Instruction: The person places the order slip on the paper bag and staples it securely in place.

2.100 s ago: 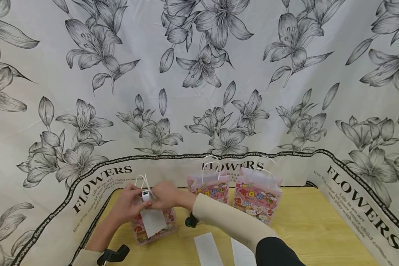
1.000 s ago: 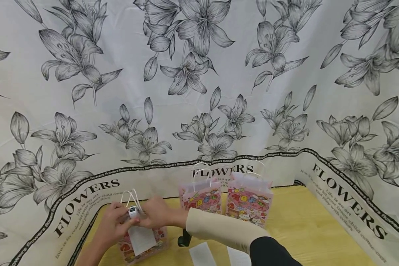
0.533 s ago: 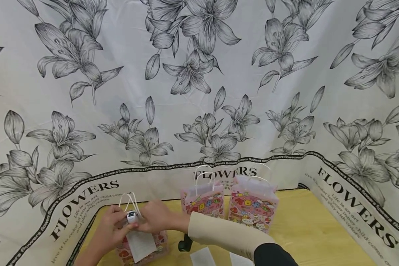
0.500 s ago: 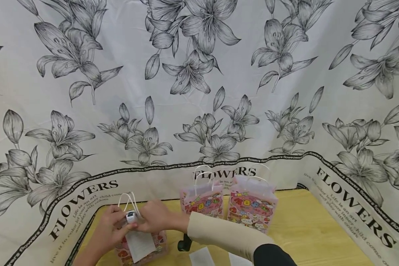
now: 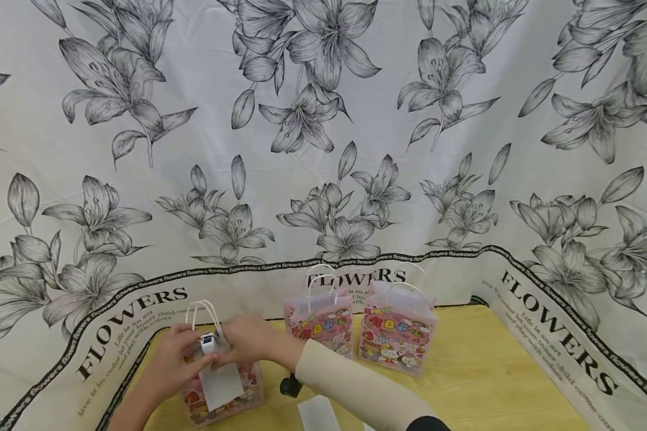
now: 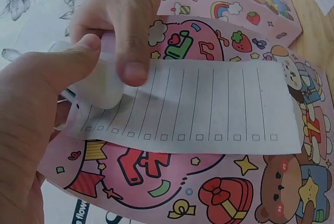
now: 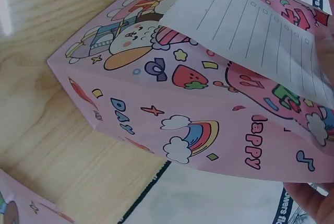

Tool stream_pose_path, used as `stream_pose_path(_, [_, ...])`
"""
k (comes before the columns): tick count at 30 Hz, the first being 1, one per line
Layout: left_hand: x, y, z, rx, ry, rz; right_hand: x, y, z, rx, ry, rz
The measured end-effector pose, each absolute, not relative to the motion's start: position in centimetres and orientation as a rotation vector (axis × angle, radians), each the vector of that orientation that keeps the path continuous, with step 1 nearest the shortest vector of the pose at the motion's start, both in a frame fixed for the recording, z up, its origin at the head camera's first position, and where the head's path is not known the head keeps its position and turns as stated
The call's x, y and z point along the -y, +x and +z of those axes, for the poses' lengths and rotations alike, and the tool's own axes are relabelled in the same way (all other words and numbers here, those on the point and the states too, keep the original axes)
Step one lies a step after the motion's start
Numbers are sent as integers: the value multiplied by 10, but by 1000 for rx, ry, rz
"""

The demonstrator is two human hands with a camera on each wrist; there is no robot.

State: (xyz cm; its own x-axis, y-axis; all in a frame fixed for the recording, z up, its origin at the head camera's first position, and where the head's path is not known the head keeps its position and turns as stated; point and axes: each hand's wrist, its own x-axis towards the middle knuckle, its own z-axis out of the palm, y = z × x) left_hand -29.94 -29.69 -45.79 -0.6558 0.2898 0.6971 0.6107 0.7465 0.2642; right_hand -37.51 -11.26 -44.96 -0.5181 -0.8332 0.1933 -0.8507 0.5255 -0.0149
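Note:
A pink cartoon-printed gift bag point(image 5: 195, 410) with white handles stands at the table's left. A white lined checklist slip point(image 6: 203, 104) lies against its front, one end up at the bag's rim. My left hand point(image 5: 169, 365) grips a small white stapler point(image 6: 102, 85), thumb over its body, at that end of the slip. Opposite it, my right hand point(image 5: 250, 340) pinches the rim beside the stapler, its thumb pressed on the slip. In the right wrist view the slip point(image 7: 250, 31) hangs across the bag's printed face, and the right fingers point(image 7: 308, 198) show behind the rim.
Two similar pink bags, one point(image 5: 323, 328) in the middle and another point(image 5: 396, 335) to its right, stand near the flower-printed curtain point(image 5: 323, 179). Another white slip point(image 5: 319, 413) lies at the front of the wooden table point(image 5: 480, 371), beside the right forearm.
The head view has shifted, so the scene sits lower and farther left than two seconds ago. Both hands stay at the bag's rim with the stapler and slip.

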Motion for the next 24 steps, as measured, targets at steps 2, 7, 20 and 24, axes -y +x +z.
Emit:
stream_pose_path(2, [298, -298, -455, 2267, -676, -651, 112, -375, -448, 2584, 1435, 127])
stream_pose_path(7, [299, -292, -449, 2180, -651, -626, 109, -372, -443, 2554, 1407, 108])
stream_pose_path(20, [308, -248, -454, 2024, -579, -752, 82, -343, -421, 2371, 1207, 216])
stream_pose_path(24, [305, -232, -460, 2027, -509, -816, 63, -331, -408, 2200, 1299, 355])
